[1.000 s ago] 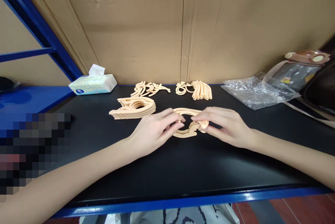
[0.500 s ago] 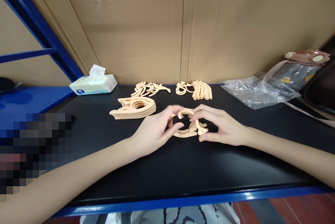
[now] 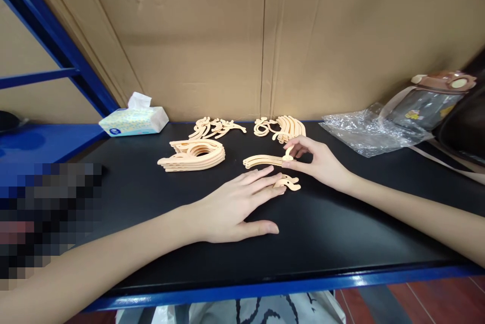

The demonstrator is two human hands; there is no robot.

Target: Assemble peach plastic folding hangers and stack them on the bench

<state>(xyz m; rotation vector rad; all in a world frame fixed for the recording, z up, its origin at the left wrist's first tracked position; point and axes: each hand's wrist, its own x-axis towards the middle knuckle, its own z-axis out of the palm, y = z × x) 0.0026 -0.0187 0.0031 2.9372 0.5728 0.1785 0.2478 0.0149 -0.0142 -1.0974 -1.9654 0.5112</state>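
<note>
My left hand lies palm down with its fingers spread, its fingertips over a cream piece with wavy ends on the black table. Part of that piece is hidden under the fingers. Farther back, my right hand pinches a cream curved part between thumb and fingers. A long curved cream arm extends leftward from that grip. Left of my hands is a stack of cream hanger-like frames.
Loose cream hooks sit at the back, with rings and a row of curved arms to their right. A tissue box stands back left. Clear plastic film and a bottle are at right.
My left hand has opened and flattened toward the front, over the wavy piece. The right hand has moved back with the curved part, away from the wavy piece.
</note>
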